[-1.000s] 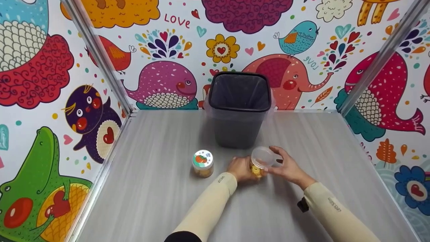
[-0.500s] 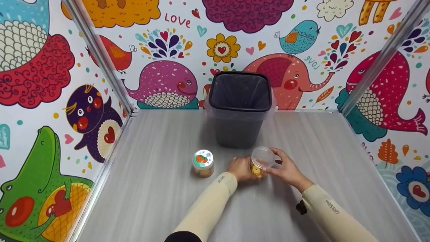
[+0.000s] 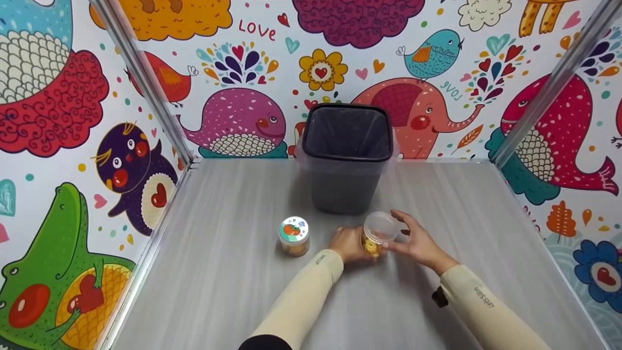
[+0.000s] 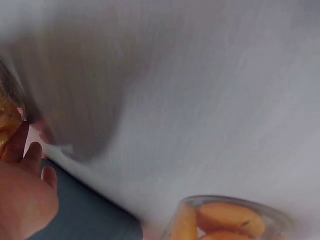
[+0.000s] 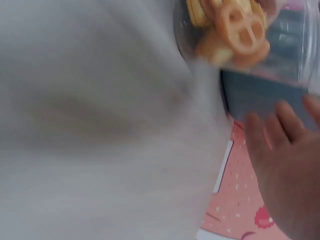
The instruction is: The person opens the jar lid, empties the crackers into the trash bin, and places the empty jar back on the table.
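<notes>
A clear plastic jar (image 3: 371, 247) of yellow ring-shaped snacks is tilted in my left hand (image 3: 349, 243), which grips it low on its side. The snacks look like little wheel biscuits (image 5: 240, 30) in the right wrist view. On the jar's mouth is a translucent round lid (image 3: 380, 227). My right hand (image 3: 419, 245) holds this lid by its right edge, thumb below and fingers above. In the right wrist view its fingers (image 5: 282, 125) reach towards the lid end. The left wrist view has only part of the left hand (image 4: 25, 195) and jar (image 4: 7, 120).
A second jar (image 3: 294, 236), with a persimmon picture on its lid, stands upright left of my left hand. Behind both hands rises a dark grey lined waste bin (image 3: 342, 187). Patterned walls (image 3: 233, 116) border the grey table (image 3: 218, 272) at the back and sides.
The right hand shifts slightly at the lid, its fingers drawing in and then spreading out again. The left hand and the jar stay in place.
</notes>
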Demonstrator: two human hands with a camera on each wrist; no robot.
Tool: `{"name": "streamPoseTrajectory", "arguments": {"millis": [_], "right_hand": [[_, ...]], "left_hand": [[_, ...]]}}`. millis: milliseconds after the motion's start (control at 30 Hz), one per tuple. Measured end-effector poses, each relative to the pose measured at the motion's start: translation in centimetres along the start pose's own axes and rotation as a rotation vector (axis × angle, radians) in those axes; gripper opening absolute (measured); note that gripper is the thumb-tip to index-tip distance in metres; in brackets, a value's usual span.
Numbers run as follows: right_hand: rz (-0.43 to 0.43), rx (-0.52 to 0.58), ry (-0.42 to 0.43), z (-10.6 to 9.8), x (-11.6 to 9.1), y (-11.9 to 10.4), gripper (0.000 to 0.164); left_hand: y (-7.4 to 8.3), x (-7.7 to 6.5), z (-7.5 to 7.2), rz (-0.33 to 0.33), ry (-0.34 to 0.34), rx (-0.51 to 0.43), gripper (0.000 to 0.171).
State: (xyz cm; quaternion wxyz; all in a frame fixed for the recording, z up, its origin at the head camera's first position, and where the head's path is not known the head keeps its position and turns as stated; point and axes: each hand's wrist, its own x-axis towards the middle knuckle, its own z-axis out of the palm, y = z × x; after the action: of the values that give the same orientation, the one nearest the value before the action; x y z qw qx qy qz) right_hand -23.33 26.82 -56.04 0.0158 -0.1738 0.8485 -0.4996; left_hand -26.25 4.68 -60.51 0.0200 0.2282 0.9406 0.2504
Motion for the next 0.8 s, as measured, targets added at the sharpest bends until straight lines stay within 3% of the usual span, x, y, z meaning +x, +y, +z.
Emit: {"name": "streamPoseTrajectory", "arguments": {"millis": [200, 333, 667, 800], "right_hand": [[0.029, 0.036, 0.112, 1.8, -0.5, -0.2, 0.086], [0.015, 0.030, 0.121, 1.8, -0.3, -0.2, 0.082], [-0.007, 0.031, -0.095, -1.2, 0.5, 0.2, 0.078], [-0.032, 0.014, -0.120, -1.6, 0.8, 0.1, 0.079]], "left_hand": [[-0.1, 0.0, -0.1, -0.007, -0.001, 0.015, 0.060], [0.0, 0.0, -0.4, -0.025, -0.006, 0.016, 0.061], [0.2, -0.1, -0.2, -0.035, -0.006, 0.000, 0.065], [0.2, -0.1, -0.2, -0.021, -0.001, 0.005, 0.063]]}}
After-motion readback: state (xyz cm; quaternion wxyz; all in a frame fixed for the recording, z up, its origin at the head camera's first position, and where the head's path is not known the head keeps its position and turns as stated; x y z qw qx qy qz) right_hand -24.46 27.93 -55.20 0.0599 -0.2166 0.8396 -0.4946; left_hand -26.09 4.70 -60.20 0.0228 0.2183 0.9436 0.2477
